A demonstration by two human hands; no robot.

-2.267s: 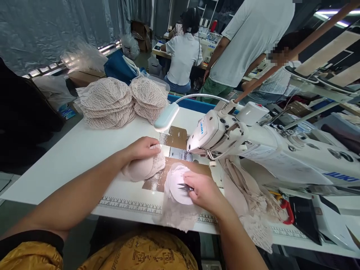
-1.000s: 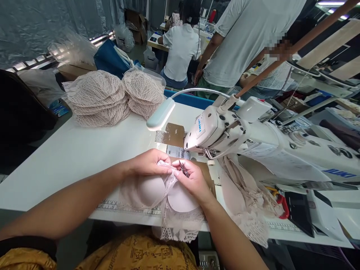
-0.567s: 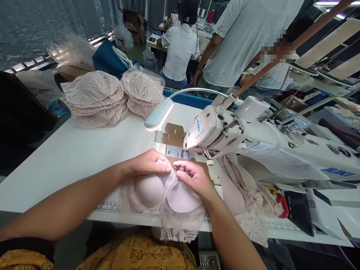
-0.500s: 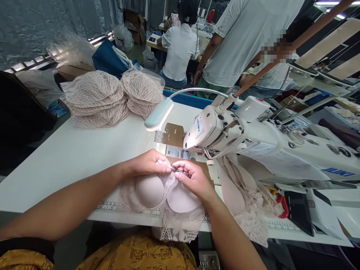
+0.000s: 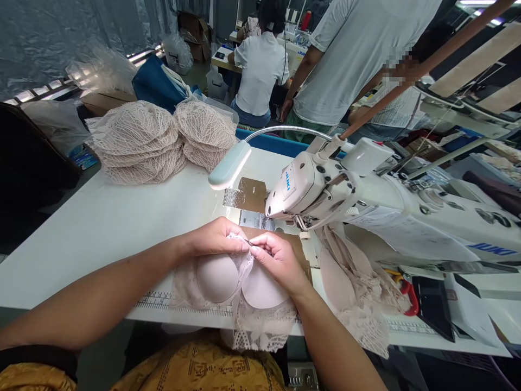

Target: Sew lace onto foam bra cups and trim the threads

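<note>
A pale pink lace bra (image 5: 217,278) with moulded cups lies across the table's front edge, its lace hem hanging over. My left hand (image 5: 217,237) is closed, pinching the lace edge above the cups between thumb and fingers. Close beside it, my right hand (image 5: 279,258) is closed around a slim dark metal tool, which looks like thread snips (image 5: 251,244); its tip meets the lace at my left fingertips. Most of the tool is hidden in my right fingers. Just beyond both hands is the needle area of a white sewing machine (image 5: 301,182).
Stacks of lace cups (image 5: 136,144) stand at the back left of the white table (image 5: 101,228). A lamp (image 5: 230,165) arches over the machine bed. More beige lace pieces (image 5: 345,271), red-handled scissors (image 5: 411,297) and a phone (image 5: 432,307) lie right. Other people (image 5: 262,70) are behind the table.
The metal tool has drawn further into my right fingers, so less of it shows. Both hands stay in nearly the same place on the bra.
</note>
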